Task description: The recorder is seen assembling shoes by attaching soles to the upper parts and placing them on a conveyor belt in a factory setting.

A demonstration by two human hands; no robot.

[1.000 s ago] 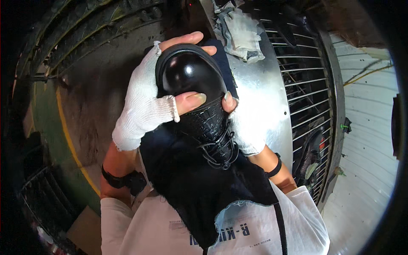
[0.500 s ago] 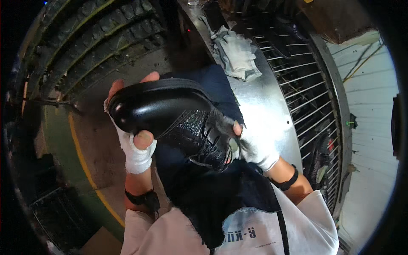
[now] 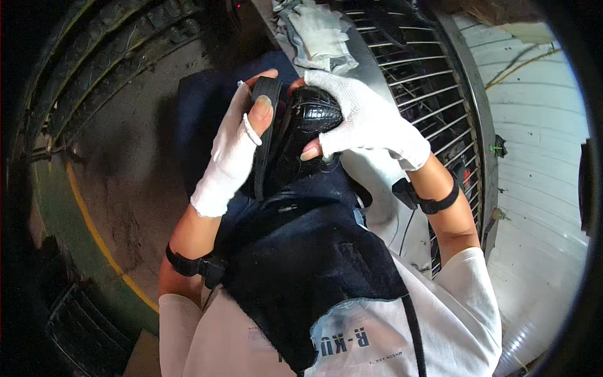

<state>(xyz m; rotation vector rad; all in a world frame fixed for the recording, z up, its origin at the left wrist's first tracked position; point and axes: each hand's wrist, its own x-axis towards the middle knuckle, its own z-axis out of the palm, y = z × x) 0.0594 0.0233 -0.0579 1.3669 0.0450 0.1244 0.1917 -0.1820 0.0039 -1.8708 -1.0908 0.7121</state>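
Observation:
A black leather shoe (image 3: 309, 116) with a textured, scale-like upper is held upright over my lap. Its dark sole (image 3: 267, 147) faces left, and part of the shoe lies hidden behind my fingers. My left hand (image 3: 233, 147), in a white fingerless knit glove, is closed along the sole edge, thumb on top. From the right, my right hand (image 3: 364, 119), gloved the same way, wraps round the textured upper, with its thumb on the near side.
A metal bench (image 3: 370, 75) runs along the right, with crumpled pale cloth gloves (image 3: 317, 34) on it. Beyond lies a rack of metal bars (image 3: 433, 94). Curved shelves of dark objects (image 3: 107, 72) stand at far left. A dark apron (image 3: 314, 245) covers my lap.
The shoe has turned from lying crosswise to standing on end, sole to the left. My right hand has moved up onto the textured upper; my left hand now grips the sole edge.

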